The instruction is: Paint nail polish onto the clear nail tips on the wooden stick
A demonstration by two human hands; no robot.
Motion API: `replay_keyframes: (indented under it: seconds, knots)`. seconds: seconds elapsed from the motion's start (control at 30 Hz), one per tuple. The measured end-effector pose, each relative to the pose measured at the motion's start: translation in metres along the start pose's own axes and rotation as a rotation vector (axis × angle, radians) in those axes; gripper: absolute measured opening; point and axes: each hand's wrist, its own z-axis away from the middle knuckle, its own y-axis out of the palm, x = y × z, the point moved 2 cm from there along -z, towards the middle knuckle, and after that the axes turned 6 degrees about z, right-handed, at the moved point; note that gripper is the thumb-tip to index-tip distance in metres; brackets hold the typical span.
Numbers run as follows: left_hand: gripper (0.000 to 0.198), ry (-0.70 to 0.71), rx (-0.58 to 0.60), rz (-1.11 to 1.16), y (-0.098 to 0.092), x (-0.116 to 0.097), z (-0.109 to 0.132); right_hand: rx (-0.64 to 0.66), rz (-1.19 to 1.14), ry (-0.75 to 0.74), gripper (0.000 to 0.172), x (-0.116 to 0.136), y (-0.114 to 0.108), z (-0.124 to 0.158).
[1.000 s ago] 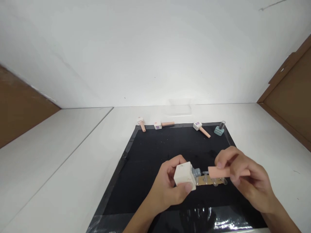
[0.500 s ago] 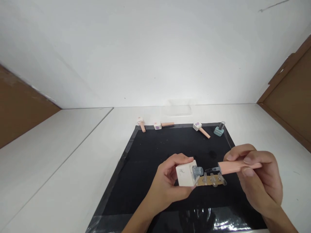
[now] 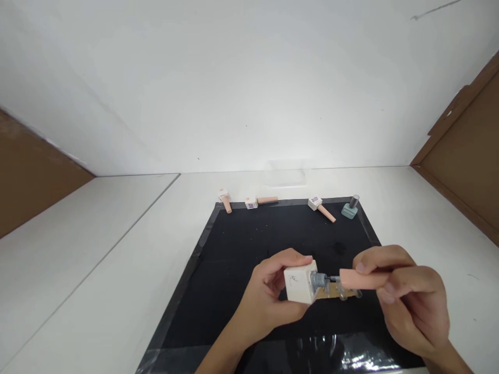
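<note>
My left hand [image 3: 273,291] grips a white square nail polish bottle [image 3: 299,284], tipped on its side with its grey-stained neck facing right. Between the fingers of my right hand [image 3: 409,296] is the long peach brush cap [image 3: 360,279]. Its brush points left, and the tip is inside the bottle's mouth, while part of the stem still shows. Behind and below them lies a tan strip [image 3: 331,292] carrying several clear nail tips, partly hidden by the bottle and the cap.
On the black mat's [image 3: 234,254] far edge lie several peach-capped white bottles, one being this bottle [image 3: 315,202], and a teal bottle [image 3: 350,210] with a grey cap. A clear tray [image 3: 287,176] sits behind the mat. Brown cardboard [image 3: 468,135] stands at the right.
My right hand has moved left and slightly down, bringing the brush from just outside the bottle's neck into its mouth. The left hand and bottle have barely moved.
</note>
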Motion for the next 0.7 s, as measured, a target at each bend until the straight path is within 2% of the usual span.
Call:
replay_keyframes:
  seconds: [0.33,0.7]
  knots:
    - [0.041,0.032,0.019,-0.057,0.0024,-0.0007,-0.003,0.072,0.067,-0.034,0.026,-0.0007,-0.0023,-0.0009]
    - [0.054,0.028,0.053,-0.025,0.0019,-0.0029,-0.0001,0.072,-0.029,0.123,0.02,-0.0021,0.0001,0.003]
